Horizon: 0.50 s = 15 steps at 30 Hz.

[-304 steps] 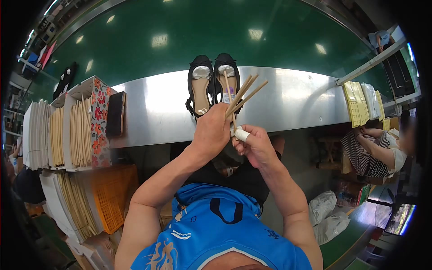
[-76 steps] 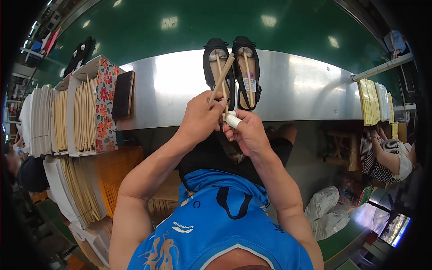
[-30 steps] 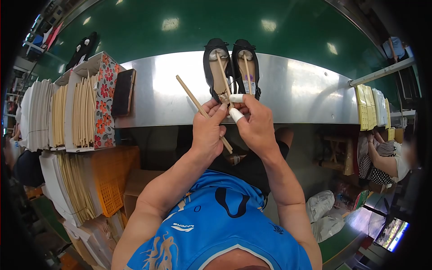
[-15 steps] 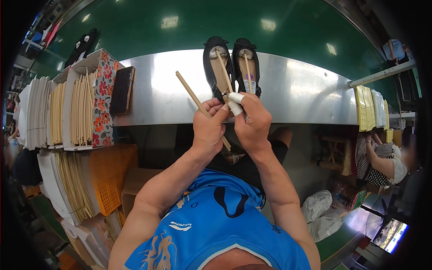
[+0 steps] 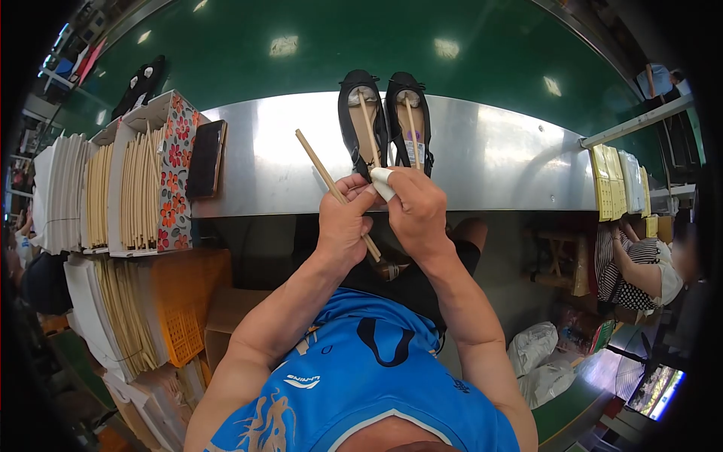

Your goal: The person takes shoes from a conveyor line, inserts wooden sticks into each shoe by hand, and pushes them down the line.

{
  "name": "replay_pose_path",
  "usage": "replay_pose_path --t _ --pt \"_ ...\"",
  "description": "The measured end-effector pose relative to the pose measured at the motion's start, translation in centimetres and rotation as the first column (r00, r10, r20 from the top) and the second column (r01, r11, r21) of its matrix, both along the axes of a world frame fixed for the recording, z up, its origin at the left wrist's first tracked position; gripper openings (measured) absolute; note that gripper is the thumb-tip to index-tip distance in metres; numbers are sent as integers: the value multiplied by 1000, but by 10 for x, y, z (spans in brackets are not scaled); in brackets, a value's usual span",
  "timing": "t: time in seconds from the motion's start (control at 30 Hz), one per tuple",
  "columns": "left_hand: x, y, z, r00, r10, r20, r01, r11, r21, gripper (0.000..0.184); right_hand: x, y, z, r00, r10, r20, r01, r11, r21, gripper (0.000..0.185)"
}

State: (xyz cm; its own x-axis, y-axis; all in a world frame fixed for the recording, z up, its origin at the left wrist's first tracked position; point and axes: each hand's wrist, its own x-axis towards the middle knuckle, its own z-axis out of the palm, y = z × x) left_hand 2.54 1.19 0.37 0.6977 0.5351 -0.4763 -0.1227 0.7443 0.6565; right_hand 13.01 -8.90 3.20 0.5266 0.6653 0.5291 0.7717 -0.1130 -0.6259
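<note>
A pair of black flat shoes stands side by side, toes away from me: a left shoe and a right shoe. Pale padding fills both toes, and a thin wooden stick runs lengthwise inside each one. My left hand is closed round loose wooden sticks that slant across the palm, its fingertips by the left shoe's heel. At that same heel, my right hand has its fingers pinched together, with white covers on the fingertips. What it pinches is hidden.
The shoes rest on a metal ledge before a green surface. At left are a phone-like dark slab, a flowered box of wooden sticks, and an orange crate. Another person's arm is at far right.
The shoes and ledge appear slightly lower in view. My right fingers have drawn in closer to the left shoe's heel. The left hand keeps its hold on the sticks.
</note>
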Motion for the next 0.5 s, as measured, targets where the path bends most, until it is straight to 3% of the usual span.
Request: replay_pose_path --t 0.27,0.5 --pt "-2 -8 25 997 -31 76 34 999 -40 41 -4 -3 7 998 64 3 -64 996 -62 37" --pt "4 -10 5 993 -82 85 82 997 7 41 -7 -6 11 998 55 -17 -57 994 -96 42"
